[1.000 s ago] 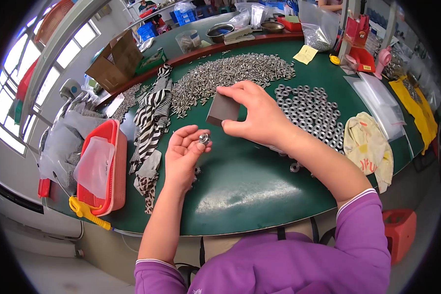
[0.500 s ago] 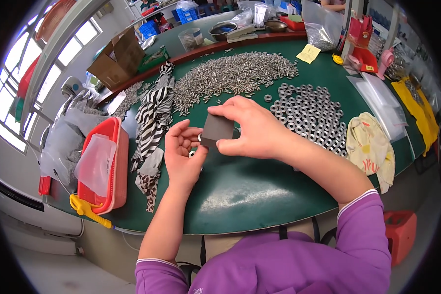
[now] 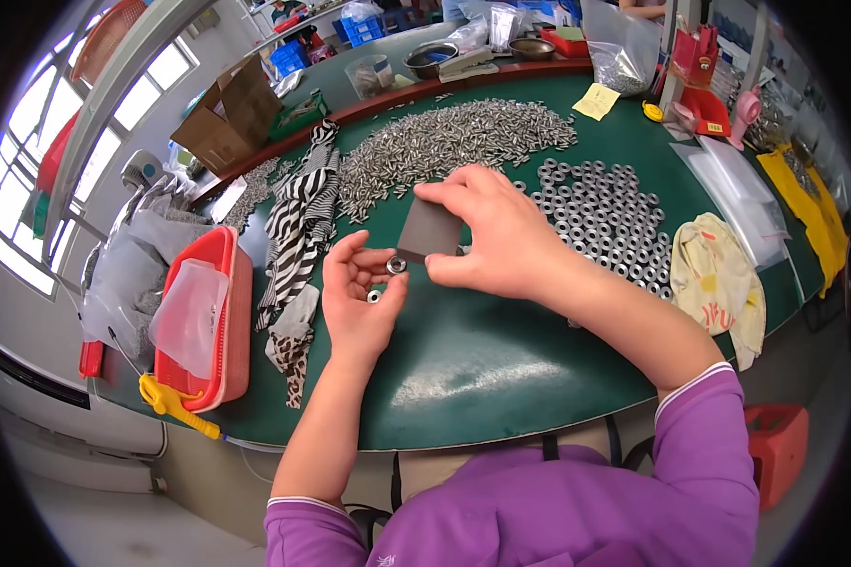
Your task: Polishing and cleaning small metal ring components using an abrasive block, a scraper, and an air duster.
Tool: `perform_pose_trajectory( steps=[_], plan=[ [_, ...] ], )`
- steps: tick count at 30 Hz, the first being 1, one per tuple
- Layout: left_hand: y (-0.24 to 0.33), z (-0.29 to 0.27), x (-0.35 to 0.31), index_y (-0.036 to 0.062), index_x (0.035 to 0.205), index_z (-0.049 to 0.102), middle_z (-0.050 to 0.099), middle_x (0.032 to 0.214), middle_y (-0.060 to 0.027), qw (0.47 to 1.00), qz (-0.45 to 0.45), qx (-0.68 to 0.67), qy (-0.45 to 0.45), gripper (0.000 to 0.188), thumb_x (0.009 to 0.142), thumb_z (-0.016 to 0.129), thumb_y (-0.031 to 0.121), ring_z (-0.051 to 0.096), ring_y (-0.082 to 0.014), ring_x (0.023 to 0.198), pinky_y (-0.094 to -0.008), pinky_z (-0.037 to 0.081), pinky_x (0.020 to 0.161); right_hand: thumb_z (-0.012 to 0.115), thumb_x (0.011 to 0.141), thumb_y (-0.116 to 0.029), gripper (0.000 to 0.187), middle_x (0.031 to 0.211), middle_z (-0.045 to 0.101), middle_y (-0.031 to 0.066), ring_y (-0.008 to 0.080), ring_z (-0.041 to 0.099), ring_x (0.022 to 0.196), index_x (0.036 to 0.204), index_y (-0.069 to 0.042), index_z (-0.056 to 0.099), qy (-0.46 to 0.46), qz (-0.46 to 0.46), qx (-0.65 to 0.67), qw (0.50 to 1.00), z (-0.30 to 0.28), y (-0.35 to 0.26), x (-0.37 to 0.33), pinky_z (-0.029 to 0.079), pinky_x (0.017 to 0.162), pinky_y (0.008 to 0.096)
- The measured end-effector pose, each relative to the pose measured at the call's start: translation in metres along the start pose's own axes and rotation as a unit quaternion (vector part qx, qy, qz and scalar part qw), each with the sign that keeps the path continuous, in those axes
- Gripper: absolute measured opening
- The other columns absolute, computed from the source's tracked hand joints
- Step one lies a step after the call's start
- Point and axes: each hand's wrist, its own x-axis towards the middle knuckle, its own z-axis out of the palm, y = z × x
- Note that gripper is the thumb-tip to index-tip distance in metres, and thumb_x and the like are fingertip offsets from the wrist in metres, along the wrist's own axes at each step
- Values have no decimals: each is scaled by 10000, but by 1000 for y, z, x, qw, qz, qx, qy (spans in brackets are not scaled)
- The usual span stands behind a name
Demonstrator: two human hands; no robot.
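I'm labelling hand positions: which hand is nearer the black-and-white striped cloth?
Left. The left hand is just right of the cloth; the right hand is farther right.

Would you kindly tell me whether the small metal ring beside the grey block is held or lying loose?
Held: the left hand has the small metal ring between its thumb and fingers, beside the grey block.
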Motion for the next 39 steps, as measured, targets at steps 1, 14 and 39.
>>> perform_pose_trajectory(
  steps=[1, 14, 39],
  plan=[
    [1, 1, 0, 0, 1233, 354, 567, 1000, -122, 1000, 2, 0, -1, 589, 720, 621, -111, 585, -146, 854, -249, 493, 754, 680, 612, -240, 579, 1069, 504, 127, 294, 485, 1039, 1146, -52, 554, -41, 8, 12, 999, -2, -5, -1, 414, 898, 386],
    [-2, 1, 1, 5, 1069, 425, 545, 1104, -167, 982, -107, -158, -4, 299, 820, 555, -95, 599, -242, 983, -326, 498, 865, 676, 626, -241, 588, 1080, 507, 128, 298, 490, 1051, 1170, -64, 541, 17, 10, -20, 1000, -5, 9, 5, 417, 907, 381],
    [1, -4, 1, 30, 1048, 442, 578, 1034, -133, 974, -105, -198, -23, 265, 832, 566, -60, 609, -203, 910, -335, 515, 826, 691, 623, -225, 604, 1093, 503, 120, 297, 486, 1047, 1190, -83, 543, 57, -16, -68, 996, -2, 8, 7, 409, 910, 382]
  ],
)
